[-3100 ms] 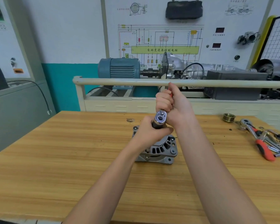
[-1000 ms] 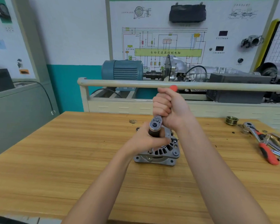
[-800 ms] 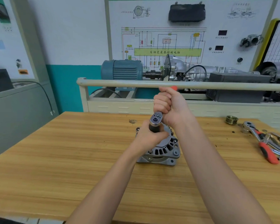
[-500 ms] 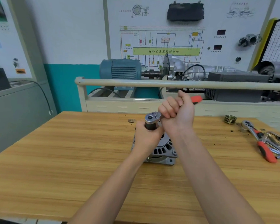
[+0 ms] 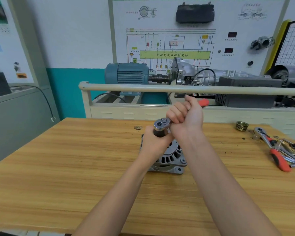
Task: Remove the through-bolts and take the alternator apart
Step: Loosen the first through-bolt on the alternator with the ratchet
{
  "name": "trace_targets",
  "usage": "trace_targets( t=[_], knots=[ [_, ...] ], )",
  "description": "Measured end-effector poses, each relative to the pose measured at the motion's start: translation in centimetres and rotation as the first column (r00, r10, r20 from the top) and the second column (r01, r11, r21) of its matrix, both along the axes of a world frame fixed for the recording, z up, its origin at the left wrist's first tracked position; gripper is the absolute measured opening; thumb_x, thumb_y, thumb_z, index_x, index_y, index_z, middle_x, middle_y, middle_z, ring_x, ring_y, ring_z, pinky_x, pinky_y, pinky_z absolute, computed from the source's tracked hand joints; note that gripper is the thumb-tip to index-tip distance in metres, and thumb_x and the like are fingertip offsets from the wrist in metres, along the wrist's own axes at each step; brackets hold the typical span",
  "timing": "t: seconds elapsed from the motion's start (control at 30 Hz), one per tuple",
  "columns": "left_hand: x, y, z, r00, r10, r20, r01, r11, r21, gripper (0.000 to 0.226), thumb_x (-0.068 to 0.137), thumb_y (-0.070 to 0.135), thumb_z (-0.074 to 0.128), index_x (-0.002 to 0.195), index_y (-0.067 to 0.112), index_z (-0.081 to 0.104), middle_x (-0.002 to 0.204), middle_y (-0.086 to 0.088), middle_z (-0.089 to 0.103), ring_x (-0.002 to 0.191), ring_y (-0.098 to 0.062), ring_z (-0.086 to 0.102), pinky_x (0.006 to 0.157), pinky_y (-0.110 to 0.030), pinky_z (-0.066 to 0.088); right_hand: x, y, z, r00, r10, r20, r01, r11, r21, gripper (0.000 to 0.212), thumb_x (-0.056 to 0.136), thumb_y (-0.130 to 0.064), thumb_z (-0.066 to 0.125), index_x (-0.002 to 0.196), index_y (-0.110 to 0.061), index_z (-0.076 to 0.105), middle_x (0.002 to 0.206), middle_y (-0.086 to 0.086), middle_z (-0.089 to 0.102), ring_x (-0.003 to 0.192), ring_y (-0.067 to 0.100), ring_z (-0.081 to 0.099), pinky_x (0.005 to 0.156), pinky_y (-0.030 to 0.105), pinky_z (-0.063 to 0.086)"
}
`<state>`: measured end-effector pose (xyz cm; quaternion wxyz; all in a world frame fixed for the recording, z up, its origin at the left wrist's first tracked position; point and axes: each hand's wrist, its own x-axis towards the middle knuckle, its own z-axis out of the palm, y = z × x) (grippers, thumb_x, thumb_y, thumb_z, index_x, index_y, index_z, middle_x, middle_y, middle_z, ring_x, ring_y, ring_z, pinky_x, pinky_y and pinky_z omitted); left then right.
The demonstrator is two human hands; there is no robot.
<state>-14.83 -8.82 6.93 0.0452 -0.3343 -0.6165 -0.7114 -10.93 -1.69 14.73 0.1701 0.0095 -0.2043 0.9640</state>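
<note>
Swung since half a second ago, the ratchet [image 5: 162, 124] handle now points further to the far right, its red end [image 5: 203, 102] sticking out past the right hand [image 5: 187, 116]; three seconds back that handle pointed almost straight away from the viewer. Both hands have kept their holds throughout.

The right hand is a closed fist wrapped round the ratchet handle, fingers curled tight, knuckles turned to the left. The left hand [image 5: 154, 143] curls round the dark socket [image 5: 158, 133] just under the ratchet head, thumb and fingers closed on it, with the heel of the hand low over the alternator [image 5: 173, 159]. Whether the palm actually presses on the housing is hard to tell, since the hand hides the contact.

The alternator sits flat on the table [image 5: 66, 167] near its middle, ribbed grey housing up, a mounting ear showing at the near right. The socket stands upright on its top; what it is seated on is hidden.

At the right edge of the table lie a second ratchet [image 5: 271, 147] with a red grip and a pile of other tools [image 5: 293, 154]. A pulley [image 5: 241, 125] stands at the far right, well apart from the alternator. A small washer [image 5: 138, 127] lies on the far side, just left of the left hand.
</note>
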Motion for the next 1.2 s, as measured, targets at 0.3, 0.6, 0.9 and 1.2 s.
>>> trace_targets(
  t=[0.3, 0.6, 0.9, 1.2],
  knots=[
    [-0.6, -2.8, 1.9, 0.916, -0.393, -0.083, 0.295, 0.799, -0.523, 0.034, 0.078, -0.004, 0.067, 0.051, 0.011, 0.051, 0.046, 0.008, 0.052, 0.044, -0.006, 0.045, 0.051, -0.016, 0.04, -0.8, 0.8, 1.1, 0.89, 0.433, 0.142, -0.455, 0.865, 0.211, 0.054, 0.093, -0.02, 0.045, 0.041, -0.018, 0.03, 0.043, -0.011, 0.01, 0.032, 0.005, 0.007, 0.029, 0.016, 0.009],
    [-0.2, -0.5, 0.6, 0.999, -0.05, 0.015, 0.051, 0.993, -0.11, 0.036, 0.075, -0.013, 0.055, 0.058, 0.013, 0.036, 0.048, 0.003, 0.034, 0.043, -0.009, 0.029, 0.044, -0.022, 0.027, -0.3, 0.3, 0.1, 1.0, 0.0, 0.023, 0.0, 1.0, -0.01, 0.053, 0.098, -0.019, 0.044, 0.046, -0.02, 0.031, 0.038, -0.008, 0.019, 0.028, 0.006, 0.014, 0.028, 0.018, 0.012],
    [0.6, -1.6, 0.9, 0.946, -0.313, -0.082, 0.238, 0.844, -0.48, 0.038, 0.076, 0.001, 0.064, 0.048, 0.016, 0.043, 0.044, 0.008, 0.047, 0.042, -0.007, 0.042, 0.048, -0.016, 0.036, -0.8, 1.0, 1.3, 0.779, 0.591, 0.208, -0.624, 0.702, 0.342, 0.047, 0.086, -0.023, 0.047, 0.042, -0.022, 0.029, 0.046, -0.012, 0.009, 0.034, 0.006, 0.005, 0.025, 0.02, 0.013],
    [0.1, -0.5, 0.4, 0.988, -0.131, -0.079, 0.106, 0.958, -0.267, 0.028, 0.073, -0.005, 0.062, 0.056, -0.002, 0.04, 0.053, -0.008, 0.038, 0.05, -0.018, 0.033, 0.05, -0.026, 0.028, -0.3, 1.8, 0.2, 0.977, 0.204, 0.069, -0.21, 0.973, 0.093, 0.053, 0.095, -0.019, 0.044, 0.044, -0.02, 0.03, 0.036, -0.009, 0.018, 0.027, 0.005, 0.013, 0.026, 0.017, 0.011]
  ],
)
